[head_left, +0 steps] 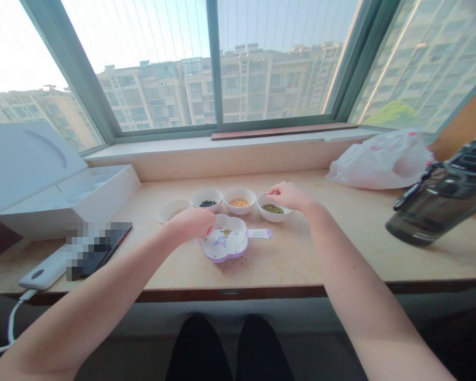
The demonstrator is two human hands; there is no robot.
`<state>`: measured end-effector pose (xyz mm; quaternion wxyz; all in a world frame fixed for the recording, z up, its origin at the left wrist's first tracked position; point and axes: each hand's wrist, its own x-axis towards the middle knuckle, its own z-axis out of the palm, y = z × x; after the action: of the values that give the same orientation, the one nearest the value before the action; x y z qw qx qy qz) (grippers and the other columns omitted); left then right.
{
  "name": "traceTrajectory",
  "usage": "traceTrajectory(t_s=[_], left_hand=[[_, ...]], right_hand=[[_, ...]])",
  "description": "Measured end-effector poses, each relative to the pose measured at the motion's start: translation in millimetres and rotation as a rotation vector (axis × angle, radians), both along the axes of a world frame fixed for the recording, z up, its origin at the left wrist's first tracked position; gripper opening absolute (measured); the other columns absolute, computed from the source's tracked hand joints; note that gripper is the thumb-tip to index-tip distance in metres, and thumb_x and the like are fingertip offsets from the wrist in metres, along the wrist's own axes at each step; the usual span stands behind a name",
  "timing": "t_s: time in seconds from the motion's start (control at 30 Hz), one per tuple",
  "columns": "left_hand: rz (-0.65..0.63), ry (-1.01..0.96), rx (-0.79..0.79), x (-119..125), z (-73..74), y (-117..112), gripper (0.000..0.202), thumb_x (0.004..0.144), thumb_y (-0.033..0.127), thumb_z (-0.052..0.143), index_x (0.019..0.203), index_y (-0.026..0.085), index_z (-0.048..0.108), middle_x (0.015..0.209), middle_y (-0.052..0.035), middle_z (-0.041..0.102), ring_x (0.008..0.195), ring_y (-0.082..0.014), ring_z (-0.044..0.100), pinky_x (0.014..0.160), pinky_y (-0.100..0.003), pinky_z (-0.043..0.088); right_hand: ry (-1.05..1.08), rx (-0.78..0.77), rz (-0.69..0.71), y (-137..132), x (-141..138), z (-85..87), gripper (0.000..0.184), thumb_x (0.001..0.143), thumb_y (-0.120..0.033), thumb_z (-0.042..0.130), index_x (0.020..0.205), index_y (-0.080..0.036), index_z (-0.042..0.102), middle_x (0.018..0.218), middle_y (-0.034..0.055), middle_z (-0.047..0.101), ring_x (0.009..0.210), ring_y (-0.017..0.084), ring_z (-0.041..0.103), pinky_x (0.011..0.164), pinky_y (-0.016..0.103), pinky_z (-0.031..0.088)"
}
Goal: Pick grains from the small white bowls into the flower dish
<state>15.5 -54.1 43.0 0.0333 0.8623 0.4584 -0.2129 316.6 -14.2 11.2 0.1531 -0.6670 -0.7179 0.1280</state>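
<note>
The left hand [189, 224] is curling over the lilac dish [222, 251], its grip unclear; the right hand [289, 197] is hovering, fingertips drawn together, beside the dish above a bowl of green beans [275, 218].

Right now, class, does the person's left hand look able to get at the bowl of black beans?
Probably yes. The left hand is just in front of the bowl of black beans, and nothing appears to stand between them. The lilac dish lies under and beside the hand, not across its way.

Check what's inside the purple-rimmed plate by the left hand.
The purple-rimmed plate holds a small cluster of green and yellow grains beside a printed cartoon figure. The left hand covers the plate's far left part, so anything there cannot be seen.
</note>
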Motion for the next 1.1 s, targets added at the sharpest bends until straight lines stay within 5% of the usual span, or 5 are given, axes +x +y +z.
traceTrajectory(t_s=[0.57, 0.8, 1.1], left_hand=[[-0.065, -0.12, 0.131, 3, -23.0, 4, 0.013, 0.066, 0.013, 0.075, 0.057, 0.019, 0.069, 0.053, -0.004, 0.058, 0.063, -0.0221, 0.062, 0.062, -0.031, 0.046], [-0.058, -0.085, 0.159, 5, -22.5, -4, 0.01, 0.074, 0.008, 0.07, 0.071, 0.017, 0.075, 0.064, -0.0096, 0.068, 0.079, -0.028, 0.069, 0.076, -0.034, 0.05], [-0.201, 0.069, 0.25, 10, -20.6, -13, 0.015, 0.08, 0.012, 0.066, 0.086, 0.016, 0.079, 0.08, -0.0134, 0.075, 0.078, -0.0276, 0.07, 0.068, -0.032, 0.048]], right_hand=[[0.062, -0.02, 0.096, -5, -12, 2.1, 0.025, 0.088, -0.035, 0.067, 0.1, -0.018, 0.081, 0.102, 0.0102, 0.079, 0.086, 0.022, 0.071, 0.069, 0.027, 0.049], [0.029, -0.015, 0.126, -6, -14, 4.3, 0.026, 0.088, -0.032, 0.065, 0.102, -0.016, 0.081, 0.102, 0.0101, 0.079, 0.086, 0.022, 0.071, 0.07, 0.027, 0.048], [0.034, -0.01, 0.137, -6, -14, 3.4, 0.026, 0.088, -0.034, 0.066, 0.102, -0.018, 0.081, 0.101, 0.0096, 0.079, 0.085, 0.022, 0.071, 0.071, 0.027, 0.049]])
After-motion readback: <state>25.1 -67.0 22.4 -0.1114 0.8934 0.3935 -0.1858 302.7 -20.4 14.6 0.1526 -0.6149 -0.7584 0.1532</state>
